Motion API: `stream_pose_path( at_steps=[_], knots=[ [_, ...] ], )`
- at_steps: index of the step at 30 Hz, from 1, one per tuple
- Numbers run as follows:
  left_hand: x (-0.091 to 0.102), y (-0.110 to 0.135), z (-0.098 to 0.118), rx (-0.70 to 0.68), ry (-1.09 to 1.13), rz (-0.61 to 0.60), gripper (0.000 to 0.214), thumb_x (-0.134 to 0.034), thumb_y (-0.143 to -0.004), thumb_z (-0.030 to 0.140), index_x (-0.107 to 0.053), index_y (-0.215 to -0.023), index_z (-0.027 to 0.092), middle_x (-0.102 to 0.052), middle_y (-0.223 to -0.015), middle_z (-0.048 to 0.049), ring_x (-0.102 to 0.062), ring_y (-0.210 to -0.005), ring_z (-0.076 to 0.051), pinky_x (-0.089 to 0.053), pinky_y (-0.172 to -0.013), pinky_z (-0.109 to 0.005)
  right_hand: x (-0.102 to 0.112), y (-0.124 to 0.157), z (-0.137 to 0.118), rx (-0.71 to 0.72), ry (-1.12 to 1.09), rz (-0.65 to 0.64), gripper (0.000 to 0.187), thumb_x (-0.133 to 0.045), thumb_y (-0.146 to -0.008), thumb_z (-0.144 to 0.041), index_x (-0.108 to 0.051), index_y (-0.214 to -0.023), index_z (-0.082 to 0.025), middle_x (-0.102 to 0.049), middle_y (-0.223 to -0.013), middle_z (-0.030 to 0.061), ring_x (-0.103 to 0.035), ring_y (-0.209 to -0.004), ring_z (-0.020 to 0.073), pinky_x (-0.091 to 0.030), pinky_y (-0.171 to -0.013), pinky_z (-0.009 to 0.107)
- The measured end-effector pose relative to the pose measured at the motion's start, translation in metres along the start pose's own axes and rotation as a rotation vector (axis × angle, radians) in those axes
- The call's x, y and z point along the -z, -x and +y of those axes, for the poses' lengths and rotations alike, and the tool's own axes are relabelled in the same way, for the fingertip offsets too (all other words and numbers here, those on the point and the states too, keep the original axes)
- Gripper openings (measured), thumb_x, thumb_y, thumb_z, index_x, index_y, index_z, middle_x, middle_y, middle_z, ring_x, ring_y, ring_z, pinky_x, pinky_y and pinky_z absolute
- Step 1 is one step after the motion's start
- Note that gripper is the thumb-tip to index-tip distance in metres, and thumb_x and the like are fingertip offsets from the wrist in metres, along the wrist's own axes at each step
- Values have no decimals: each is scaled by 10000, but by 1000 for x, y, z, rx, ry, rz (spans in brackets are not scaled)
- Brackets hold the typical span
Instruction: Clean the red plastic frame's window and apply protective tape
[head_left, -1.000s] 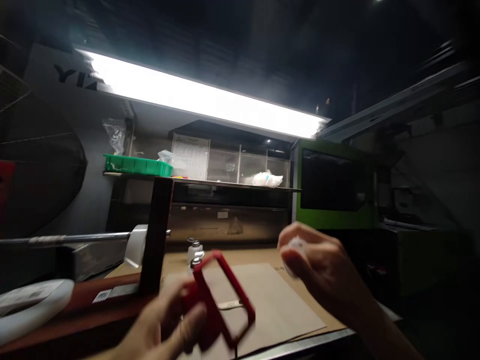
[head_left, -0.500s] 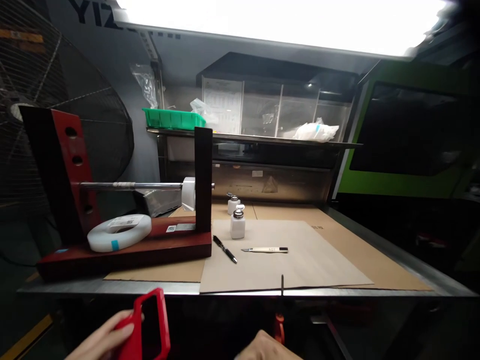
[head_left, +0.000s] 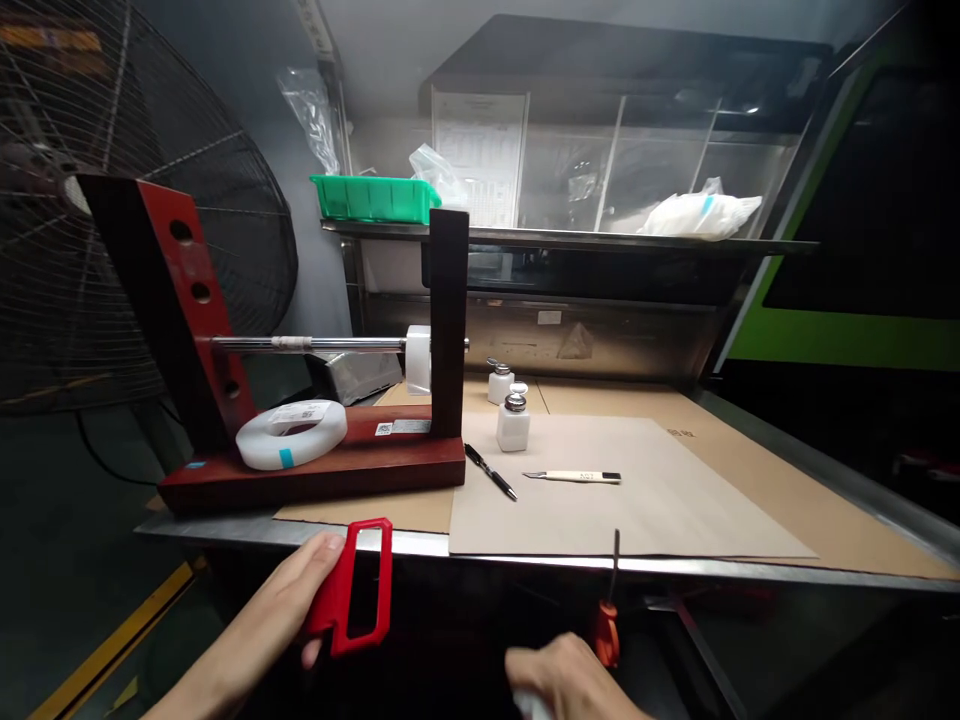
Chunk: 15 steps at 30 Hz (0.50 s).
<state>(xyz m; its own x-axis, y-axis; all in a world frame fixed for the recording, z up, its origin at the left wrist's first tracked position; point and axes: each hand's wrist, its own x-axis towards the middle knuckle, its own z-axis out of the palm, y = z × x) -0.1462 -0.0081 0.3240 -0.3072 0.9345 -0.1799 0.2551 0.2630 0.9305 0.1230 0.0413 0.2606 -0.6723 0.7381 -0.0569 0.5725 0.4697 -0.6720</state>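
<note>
The left hand (head_left: 294, 585) has its thumb and fingers closed on the solid side of a red frame (head_left: 339, 600), held up just in front of the table's metal edge (head_left: 697, 567). The right hand (head_left: 566, 672) is low down, curled around something white (head_left: 531, 704) – mostly hidden, so I cannot tell what – just beside an upright orange-handled tool (head_left: 606, 630)

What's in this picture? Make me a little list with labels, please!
Left hand: holds a red frame
Right hand: closed on a white object, mostly hidden
Table: black pen, craft knife, two white bottles, wooden stand
On the stand: clear roll lying flat, white roll on the rod
Shelf: green tray, white bag
</note>
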Motion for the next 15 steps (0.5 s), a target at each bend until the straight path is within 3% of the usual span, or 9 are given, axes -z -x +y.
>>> stream_pose_path(
  at_steps=[2, 4, 7, 10, 12, 15],
  knots=[
    [2, -8, 6, -9, -28, 9, 440, -383, -798, 648, -461, -694, 228, -476, -414, 56, -331, -387, -118, -308, -479, -260, 24, -8, -9, 52, 72, 51, 307, -495, -624, -125, -601, -897, -218, -546, -690, 7, -479, -653, 153, -364, -588, 252],
    [4, -16, 14, -10, -52, 28, 394, -400, -800, 618, -469, -732, 237, -475, -405, 59, -328, -368, -121, -281, -453, -258, 42, -26, -20, 186, -29, 40, 440, -438, -647, -80, -564, -1043, -228, -603, -749, -1, -502, -692, 142, -399, -662, 258],
    [6, -26, 29, -20, -52, 56, 326, -475, -768, 574, -455, -723, 252, -439, -412, 62, -334, -361, -129, -260, -412, -253, 58, -65, -35, 323, -362, 40, 336, -404, -741, -79, -602, -982, -203, -665, -811, 2, -500, -592, 90, -404, -590, 215],
    [7, -35, 46, -21, -46, 122, 359, -484, -741, 611, -439, -710, 256, -380, -424, 59, -358, -389, -139, -244, -378, -229, 67, -108, -45, 202, -775, 92, 178, -529, -804, -270, -621, -901, -153, -630, -649, -11, -336, -375, 43, -249, -376, 187],
    [8, -43, 57, -56, -71, 176, 391, -456, -741, 638, -425, -702, 250, -372, -438, 55, -365, -406, -139, -238, -373, -216, 73, -134, -52, 135, -962, 157, 255, -608, -770, -375, -614, -851, -133, -521, -495, -62, -257, -338, 29, -162, -352, 188],
    [10, -54, 71, -106, -113, 216, 391, -452, -743, 623, -389, -668, 244, -365, -439, 53, -352, -404, -133, -226, -377, -213, 83, -167, -64, 110, -1068, 234, 353, -637, -731, -480, -578, -784, -136, -381, -434, -110, -218, -340, 20, -107, -366, 197]
  ],
)
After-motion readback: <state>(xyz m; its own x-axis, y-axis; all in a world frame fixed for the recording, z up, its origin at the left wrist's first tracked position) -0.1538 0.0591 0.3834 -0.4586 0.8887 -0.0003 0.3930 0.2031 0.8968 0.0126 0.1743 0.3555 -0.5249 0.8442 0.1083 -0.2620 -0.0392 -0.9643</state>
